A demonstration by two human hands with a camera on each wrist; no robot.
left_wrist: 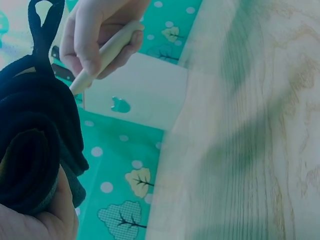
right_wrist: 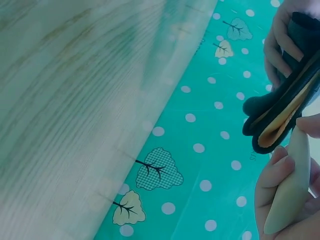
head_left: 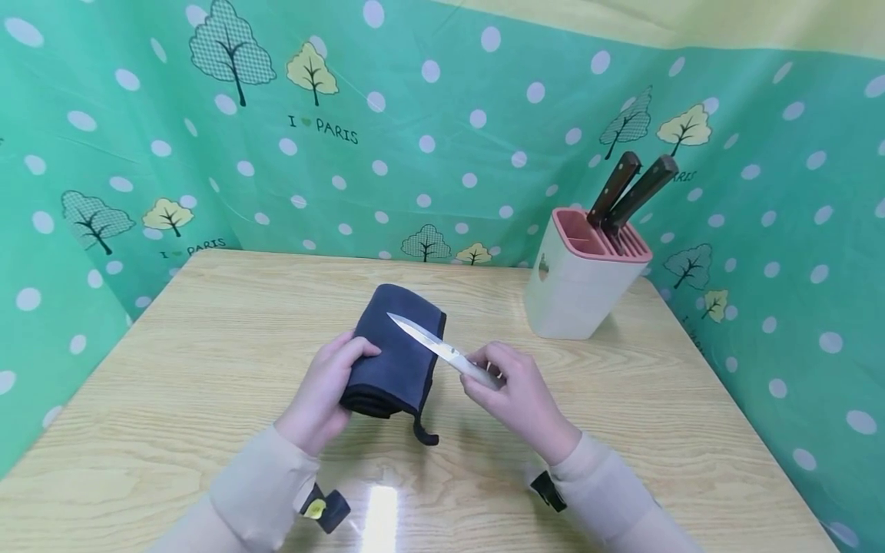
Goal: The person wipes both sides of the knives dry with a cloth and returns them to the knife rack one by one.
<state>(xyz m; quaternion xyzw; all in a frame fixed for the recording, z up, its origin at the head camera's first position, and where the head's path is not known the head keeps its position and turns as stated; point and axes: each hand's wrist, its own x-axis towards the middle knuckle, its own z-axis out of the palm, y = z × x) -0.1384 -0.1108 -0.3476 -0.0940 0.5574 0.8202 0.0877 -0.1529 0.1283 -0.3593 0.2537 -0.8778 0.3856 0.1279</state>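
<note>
My left hand (head_left: 330, 388) grips a folded, rolled dark navy towel (head_left: 397, 338) with black edging by its left side, thumb on top. A black hanging loop (head_left: 424, 432) dangles from its lower corner. The right hand (head_left: 515, 392) holds a small knife (head_left: 442, 349) by its pale handle. Its blade overlaps the towel in the head view, the tip pointing up and left. In the left wrist view the towel's rolled layers (left_wrist: 35, 150) face the camera. The right wrist view shows the pale knife handle (right_wrist: 290, 185) among the fingers and a tan inner layer between the towel's folds.
A white knife block (head_left: 581, 288) with a pink top stands at the table's back right. Two dark-handled knives (head_left: 636, 192) stick up from it. The wooden table (head_left: 207, 346) is backed by a green dotted curtain (head_left: 387, 153). Straps (head_left: 325, 509) hang below the wrists.
</note>
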